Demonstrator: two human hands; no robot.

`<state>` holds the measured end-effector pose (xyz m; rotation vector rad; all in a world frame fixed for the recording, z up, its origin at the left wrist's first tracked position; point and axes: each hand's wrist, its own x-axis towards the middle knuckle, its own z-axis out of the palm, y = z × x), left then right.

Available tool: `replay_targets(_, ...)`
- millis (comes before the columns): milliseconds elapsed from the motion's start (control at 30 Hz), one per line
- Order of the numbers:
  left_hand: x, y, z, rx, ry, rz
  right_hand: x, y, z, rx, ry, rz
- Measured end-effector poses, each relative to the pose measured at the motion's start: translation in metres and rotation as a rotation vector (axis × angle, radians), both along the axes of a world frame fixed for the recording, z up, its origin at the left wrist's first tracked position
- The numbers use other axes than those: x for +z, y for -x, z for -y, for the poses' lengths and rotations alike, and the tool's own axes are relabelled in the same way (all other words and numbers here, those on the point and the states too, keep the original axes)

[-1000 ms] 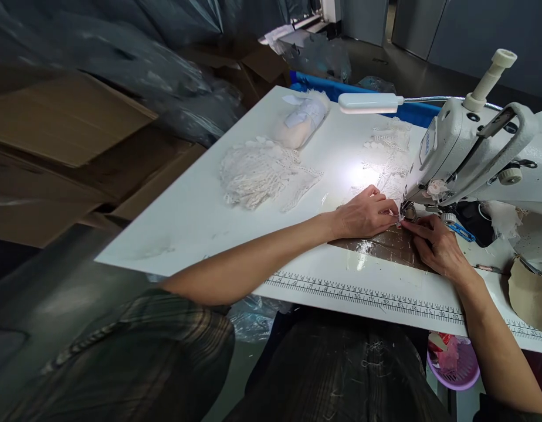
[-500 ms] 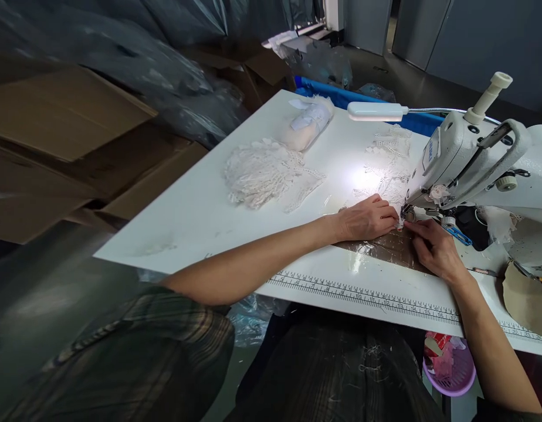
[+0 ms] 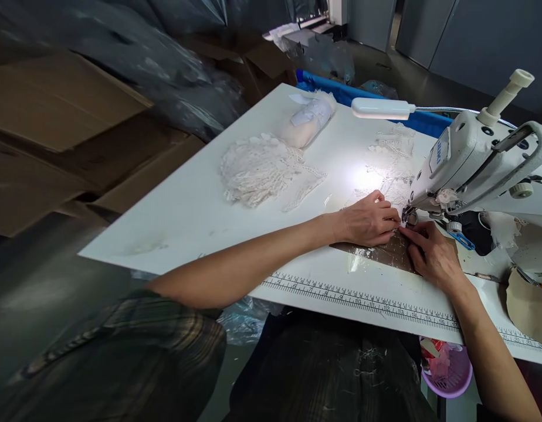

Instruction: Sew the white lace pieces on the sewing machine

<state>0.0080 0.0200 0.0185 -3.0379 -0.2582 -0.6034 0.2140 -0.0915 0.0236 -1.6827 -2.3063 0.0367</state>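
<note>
A small piece of white lace lies under the presser foot of a white sewing machine, mostly hidden by my fingers. My left hand is closed on the lace, its fingers curled just left of the needle. From the right, my right hand reaches in with the index finger stretched to the lace's front edge and the thumb apart. Beneath both hands is a shiny brown sheet on the table. More white lace is spread behind the needle under the lamp light.
A pile of white lace pieces and a wrapped pale bundle lie on the white table. A ruler strip runs along its front edge. A lamp hangs above. Cardboard boxes stand left; a purple basket sits below.
My right hand has shifted slightly left, its index fingertip now closer to my left fingers. My left hand stays beside the needle. The whole view has shifted slightly.
</note>
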Motion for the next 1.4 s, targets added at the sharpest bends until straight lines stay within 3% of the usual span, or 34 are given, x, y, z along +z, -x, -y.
replay_targets(200, 0.002, 0.002, -0.003, -0.006, 0.019, -0.026, 0.0, 0.008, -0.001, -0.057, -0.04, 0.084)
replay_targets(400, 0.003, 0.004, -0.006, 0.023, 0.034, -0.061, 0.003, 0.017, -0.002, -0.116, 0.025, 0.122)
replay_targets(600, 0.005, 0.005, -0.004, 0.061, 0.065, -0.095, 0.016, -0.001, -0.002, -0.065, 0.033, -0.164)
replay_targets(800, 0.005, 0.004, -0.004, 0.075, 0.04, -0.091, 0.031, -0.014, -0.01, -0.128, 0.216, -0.322)
replay_targets(1067, 0.004, 0.005, -0.003, 0.094, 0.084, -0.125, 0.009, -0.008, -0.024, -0.278, 0.095, -0.361)
replay_targets(1233, 0.004, 0.005, -0.002, 0.119, 0.091, -0.152, 0.007, -0.008, -0.011, -0.235, 0.09, -0.365)
replay_targets(1400, 0.002, 0.005, -0.003, 0.125, 0.101, -0.152, 0.0, -0.016, -0.002, -0.314, 0.053, -0.35)
